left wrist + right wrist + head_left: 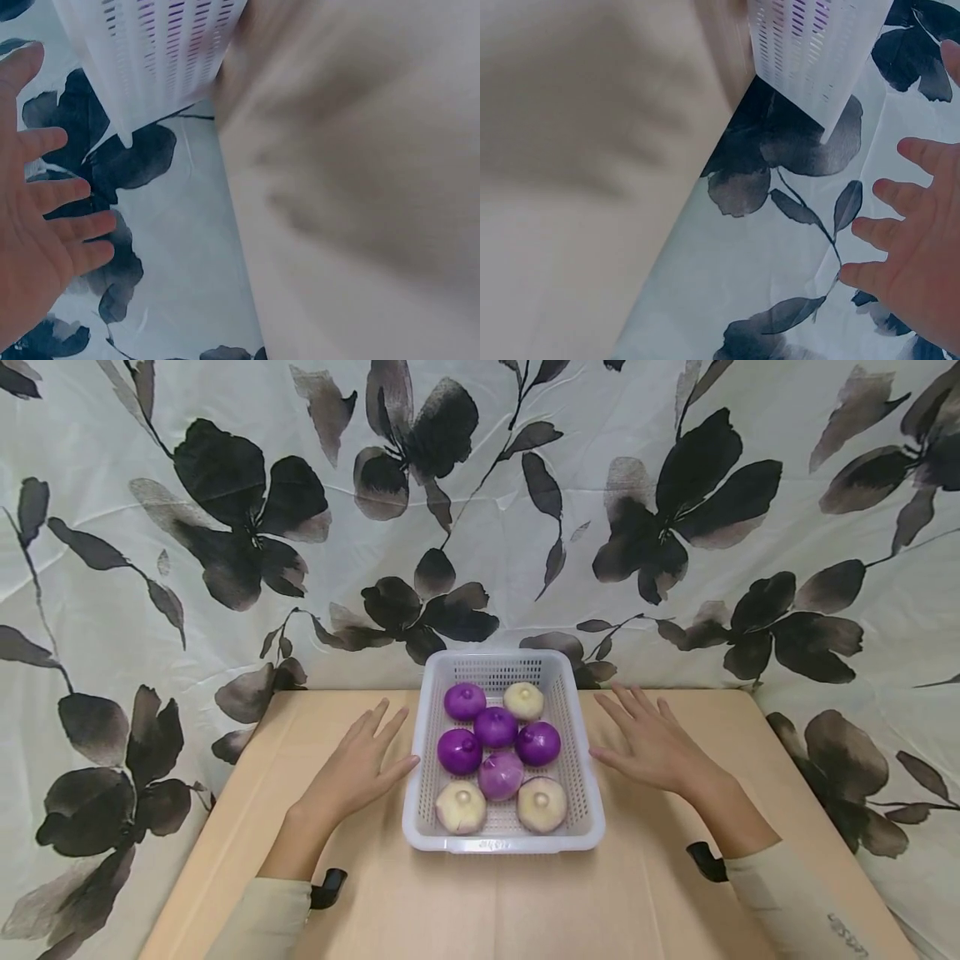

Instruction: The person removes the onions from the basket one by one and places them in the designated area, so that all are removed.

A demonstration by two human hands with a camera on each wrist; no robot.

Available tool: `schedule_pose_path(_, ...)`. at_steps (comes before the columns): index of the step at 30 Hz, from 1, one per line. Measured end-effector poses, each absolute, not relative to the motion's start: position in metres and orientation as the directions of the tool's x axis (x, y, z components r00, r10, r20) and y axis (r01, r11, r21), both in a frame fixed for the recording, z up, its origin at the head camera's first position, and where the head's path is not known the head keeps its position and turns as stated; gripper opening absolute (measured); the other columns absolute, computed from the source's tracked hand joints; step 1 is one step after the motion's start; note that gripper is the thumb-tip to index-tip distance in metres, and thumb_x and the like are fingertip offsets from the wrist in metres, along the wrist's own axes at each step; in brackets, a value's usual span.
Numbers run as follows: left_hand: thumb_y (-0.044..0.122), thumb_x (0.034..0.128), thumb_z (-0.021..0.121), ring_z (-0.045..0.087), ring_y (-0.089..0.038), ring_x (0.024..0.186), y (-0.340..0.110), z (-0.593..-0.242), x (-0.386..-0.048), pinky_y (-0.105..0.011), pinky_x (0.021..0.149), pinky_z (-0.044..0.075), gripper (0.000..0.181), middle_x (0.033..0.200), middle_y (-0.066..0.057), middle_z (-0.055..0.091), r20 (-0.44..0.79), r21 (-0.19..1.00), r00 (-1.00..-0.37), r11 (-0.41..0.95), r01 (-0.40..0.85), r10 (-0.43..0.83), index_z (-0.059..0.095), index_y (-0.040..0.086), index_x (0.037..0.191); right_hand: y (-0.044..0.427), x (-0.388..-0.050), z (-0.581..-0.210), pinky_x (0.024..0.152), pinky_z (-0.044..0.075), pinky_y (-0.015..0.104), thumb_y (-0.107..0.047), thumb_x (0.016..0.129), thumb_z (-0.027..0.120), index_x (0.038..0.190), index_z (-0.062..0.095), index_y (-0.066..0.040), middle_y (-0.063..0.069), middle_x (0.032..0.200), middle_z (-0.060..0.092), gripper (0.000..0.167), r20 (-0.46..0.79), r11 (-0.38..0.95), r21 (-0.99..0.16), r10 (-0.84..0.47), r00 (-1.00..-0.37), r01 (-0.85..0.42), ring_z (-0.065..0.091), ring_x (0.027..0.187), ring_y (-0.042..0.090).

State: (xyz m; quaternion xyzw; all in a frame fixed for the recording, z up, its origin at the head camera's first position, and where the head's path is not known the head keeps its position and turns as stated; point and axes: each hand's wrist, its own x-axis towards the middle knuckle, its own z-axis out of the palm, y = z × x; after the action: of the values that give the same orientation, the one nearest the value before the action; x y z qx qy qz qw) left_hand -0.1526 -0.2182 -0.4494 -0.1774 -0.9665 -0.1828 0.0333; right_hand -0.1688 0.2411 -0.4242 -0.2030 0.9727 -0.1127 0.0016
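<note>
I see the left hand [356, 772] and right hand [652, 747] flanking the white basket [457, 843] of purple onions [496, 727] and pale bulbs [542, 804], each grip spread wide, holding nothing

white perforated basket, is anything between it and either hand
Nothing visible blocks the way: the left hand and right hand are beside opposite long sides of the white perforated basket, facing it directly.

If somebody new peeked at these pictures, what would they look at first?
Probably the shiny purple onions, sitting with cream ones in the white basket on the table. Next, the big dark flowers on the cloth behind. The left hand and right hand, one each side of the basket, stand out too.
</note>
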Motion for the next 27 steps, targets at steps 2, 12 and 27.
schedule_pose_path(2, 0.054, 0.0981, 0.063, 0.027, -0.050, 0.152, -0.216, -0.450, -0.153, -0.068, 0.122, 0.030, 0.081, 0.170, -0.022, 0.020, 0.129, 0.372, -0.931, 0.853, 0.366, 0.342, 0.032, 0.016, 0.163, 0.239, -0.170, -0.423, 0.120, 0.010, 0.079, -0.060, 0.098, 0.058, 0.164, 0.030, -0.013, 0.017, 0.172, 0.016, 0.086, 0.042, 0.885, -0.233, -0.406, -0.913, -0.404, 0.014, 0.156, 0.050)
schedule_pose_path(12, 0.046, 0.0927, 0.073, 0.034, -0.046, 0.150, -0.208, -0.455, -0.151, -0.068, 0.119, 0.034, 0.084, 0.165, -0.023, 0.031, 0.157, 0.489, -0.921, 0.782, 0.385, 0.356, 0.037, 0.014, 0.161, 0.225, -0.173, -0.421, 0.122, 0.013, 0.077, -0.058, 0.097, 0.061, 0.163, 0.033, -0.014, 0.018, 0.170, 0.024, 0.084, 0.044, 0.836, -0.284, -0.477, -0.878, -0.469, 0.019, 0.156, 0.046)
schedule_pose_path(27, 0.012, 0.0865, 0.084, 0.067, -0.037, 0.113, -0.205, -0.461, -0.156, -0.034, 0.089, 0.065, 0.079, 0.148, -0.024, 0.051, 0.129, 0.814, -0.945, 0.512, 0.274, 0.302, 0.045, 0.006, 0.156, 0.199, -0.175, -0.412, 0.119, 0.038, 0.064, -0.051, 0.094, 0.068, 0.156, 0.045, -0.012, 0.015, 0.160, 0.045, 0.077, 0.023, 0.732, -0.380, -0.605, -0.796, -0.566, 0.041, 0.148, 0.038)
